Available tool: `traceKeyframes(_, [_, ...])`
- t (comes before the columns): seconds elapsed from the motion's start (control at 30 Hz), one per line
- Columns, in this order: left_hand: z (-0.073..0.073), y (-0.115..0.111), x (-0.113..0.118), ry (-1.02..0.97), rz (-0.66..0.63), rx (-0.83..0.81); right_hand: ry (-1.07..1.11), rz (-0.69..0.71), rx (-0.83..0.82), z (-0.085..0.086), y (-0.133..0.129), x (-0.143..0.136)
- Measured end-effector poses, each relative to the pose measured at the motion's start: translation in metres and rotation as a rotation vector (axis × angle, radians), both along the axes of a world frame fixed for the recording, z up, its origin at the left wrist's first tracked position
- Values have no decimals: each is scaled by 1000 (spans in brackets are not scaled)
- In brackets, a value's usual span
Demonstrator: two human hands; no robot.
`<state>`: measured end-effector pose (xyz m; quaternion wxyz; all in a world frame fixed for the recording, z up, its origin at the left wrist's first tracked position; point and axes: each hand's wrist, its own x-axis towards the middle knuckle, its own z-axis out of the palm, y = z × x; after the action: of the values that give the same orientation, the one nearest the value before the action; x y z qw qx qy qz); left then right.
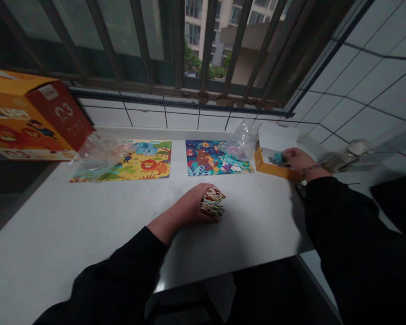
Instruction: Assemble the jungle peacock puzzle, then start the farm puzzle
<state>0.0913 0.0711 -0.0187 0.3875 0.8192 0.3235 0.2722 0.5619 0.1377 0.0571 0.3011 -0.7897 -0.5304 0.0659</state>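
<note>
A thick stack of jigsaw puzzle pieces [212,202] is clasped in my left hand [193,205] just above the middle of the countertop, layered edges turned right. My right hand [299,161] reaches into a small orange box [272,169] with its white lid raised. Its fingers pinch a teal puzzle piece [277,157] inside; the piece's shape is too small to make out. Behind my left hand lies a dark blue animal picture sheet [206,158]. To its left is a yellow picture sheet [152,164] with lions and an elephant.
Crumpled clear plastic bags [103,149] partly cover both sheets. A large orange and red box [37,117] stands at the far left. Right of the small box is a glass jar [350,153]. A barred window [176,45] and tiled wall [182,119] back the white countertop [98,216].
</note>
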Motion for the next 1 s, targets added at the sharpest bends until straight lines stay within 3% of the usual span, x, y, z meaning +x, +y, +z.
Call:
traceKeyframes(0.1, [0,0,1,-7,-8,-2,8,-26,204,-2,-16,-26])
traceKeyframes(0.17, [-1,1,1,-10,-14,-2,51,67,277,-12,-33,-61])
traceKeyframes(0.37, [-6,-2,2,-77,32,-92,318,595,146,-49,-82,-204])
traceKeyframes(0.5, [-5,-4,0,-71,97,-196,419,626,93,-58,-90,-247])
traceKeyframes(0.6, [-3,-3,1,-99,114,-198,432,654,79,-61,-88,-244])
traceKeyframes(0.73, [-4,0,2,-50,84,-158,99,695,137,-51,-86,-206])
traceKeyframes(0.8, [-5,0,3,-35,72,-148,14,556,201,-42,-81,-170])
traceKeyframes(0.87, [-4,-1,2,-34,66,-157,-221,233,185,-36,-74,-127])
traceKeyframes(0.93, [-3,-1,2,-31,66,-153,-497,-21,-99,-35,-66,-86])
traceKeyframes(1.0, [-1,-2,2,-23,69,-133,-549,-46,-232,-38,-59,-55])
